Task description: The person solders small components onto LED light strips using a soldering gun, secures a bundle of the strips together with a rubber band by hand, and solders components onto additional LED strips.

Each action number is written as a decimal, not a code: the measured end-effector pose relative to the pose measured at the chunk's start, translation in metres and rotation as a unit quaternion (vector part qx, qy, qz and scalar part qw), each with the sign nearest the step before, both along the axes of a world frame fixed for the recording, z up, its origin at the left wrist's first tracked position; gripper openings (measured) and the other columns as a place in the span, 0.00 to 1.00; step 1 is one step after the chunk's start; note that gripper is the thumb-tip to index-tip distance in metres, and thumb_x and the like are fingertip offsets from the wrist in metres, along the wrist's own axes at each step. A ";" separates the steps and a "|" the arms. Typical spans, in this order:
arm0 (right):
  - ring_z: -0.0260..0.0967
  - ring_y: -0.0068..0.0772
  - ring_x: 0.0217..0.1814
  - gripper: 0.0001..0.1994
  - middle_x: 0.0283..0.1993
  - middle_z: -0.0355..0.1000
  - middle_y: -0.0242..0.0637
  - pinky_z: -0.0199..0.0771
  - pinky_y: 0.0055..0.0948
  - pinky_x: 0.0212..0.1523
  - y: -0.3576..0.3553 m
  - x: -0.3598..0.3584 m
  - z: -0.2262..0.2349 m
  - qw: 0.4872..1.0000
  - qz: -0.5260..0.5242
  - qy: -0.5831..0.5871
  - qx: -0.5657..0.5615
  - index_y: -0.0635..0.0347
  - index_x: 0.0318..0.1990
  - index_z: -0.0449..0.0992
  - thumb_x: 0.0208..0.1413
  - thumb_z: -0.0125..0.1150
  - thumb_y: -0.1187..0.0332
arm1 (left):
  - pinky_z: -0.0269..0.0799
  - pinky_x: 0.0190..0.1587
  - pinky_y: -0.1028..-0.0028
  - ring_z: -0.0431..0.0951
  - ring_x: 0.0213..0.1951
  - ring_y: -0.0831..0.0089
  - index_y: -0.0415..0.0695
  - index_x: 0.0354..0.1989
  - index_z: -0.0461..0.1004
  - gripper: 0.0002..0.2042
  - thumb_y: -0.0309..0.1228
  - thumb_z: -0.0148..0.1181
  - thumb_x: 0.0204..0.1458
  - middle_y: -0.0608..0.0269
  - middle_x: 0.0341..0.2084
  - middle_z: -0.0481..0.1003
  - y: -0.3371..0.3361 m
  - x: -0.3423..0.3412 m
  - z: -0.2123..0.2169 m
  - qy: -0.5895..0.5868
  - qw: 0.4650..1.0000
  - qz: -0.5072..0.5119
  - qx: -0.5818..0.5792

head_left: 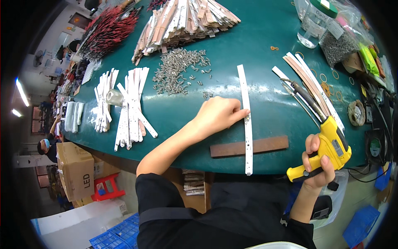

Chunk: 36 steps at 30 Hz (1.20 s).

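Observation:
A long, narrow white strip board lies lengthwise before me, its near end resting across a brown bar. My left hand is closed, its thumb tip touching the strip where a tiny metallic piece shows; whether the fingers pinch that piece is hidden. My right hand grips the handle of a yellow soldering gun. The gun's dark barrel points up and left, over more strips, apart from the strip under my left hand. Left of that hand are small metal parts in a loose pile.
White strips lie heaped at the left beside a clear cup. A large strip stack and red-black wires fill the back. Rubber bands, a green-lidded jar and a bag of metal parts are at right.

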State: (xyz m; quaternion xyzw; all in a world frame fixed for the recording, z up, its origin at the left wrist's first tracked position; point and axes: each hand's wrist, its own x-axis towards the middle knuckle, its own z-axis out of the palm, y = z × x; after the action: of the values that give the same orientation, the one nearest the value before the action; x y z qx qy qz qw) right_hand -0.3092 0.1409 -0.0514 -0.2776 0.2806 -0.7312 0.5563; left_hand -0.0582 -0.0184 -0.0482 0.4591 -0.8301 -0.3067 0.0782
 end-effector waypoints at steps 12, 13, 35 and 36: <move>0.57 0.29 0.40 0.32 0.37 0.62 0.41 0.70 0.19 0.25 -0.009 0.000 -0.048 0.990 0.011 -0.136 -0.027 0.70 0.62 0.55 0.50 0.60 0.68 | 0.72 0.35 0.68 0.75 0.28 0.65 0.40 0.40 0.74 0.10 0.26 0.61 0.49 0.57 0.29 0.74 -0.088 0.067 -0.035 -0.005 0.961 0.117 -0.251; 0.58 0.29 0.40 0.32 0.37 0.63 0.41 0.70 0.20 0.25 -0.009 0.001 -0.047 0.991 0.009 -0.130 -0.010 0.70 0.61 0.56 0.50 0.60 0.69 | 0.72 0.35 0.68 0.75 0.28 0.65 0.40 0.40 0.74 0.10 0.26 0.61 0.49 0.57 0.29 0.74 -0.089 0.065 -0.037 -0.004 0.961 0.115 -0.250; 0.66 0.33 0.42 0.24 0.40 0.63 0.40 0.46 0.69 0.68 -0.022 0.085 -0.023 0.945 0.046 -0.317 0.070 0.66 0.45 0.65 0.44 0.60 0.58 | 0.75 0.43 0.80 0.78 0.37 0.79 0.35 0.44 0.71 0.09 0.24 0.58 0.57 0.60 0.35 0.76 0.012 0.024 -0.025 0.335 0.895 0.089 0.282; 0.64 0.35 0.47 0.24 0.41 0.64 0.40 0.46 0.70 0.68 -0.026 0.088 -0.025 0.949 0.052 -0.305 0.066 0.66 0.45 0.66 0.45 0.60 0.58 | 0.74 0.42 0.79 0.77 0.37 0.78 0.36 0.44 0.71 0.08 0.24 0.58 0.58 0.61 0.35 0.76 0.014 0.025 -0.026 0.337 0.891 0.090 0.290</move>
State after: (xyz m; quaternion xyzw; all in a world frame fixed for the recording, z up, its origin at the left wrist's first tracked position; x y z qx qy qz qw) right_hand -0.2207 0.1152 -0.0766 -0.0181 0.1299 -0.7308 0.6698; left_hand -0.0336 -0.0045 -0.0742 0.4032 -0.5832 -0.6616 0.2440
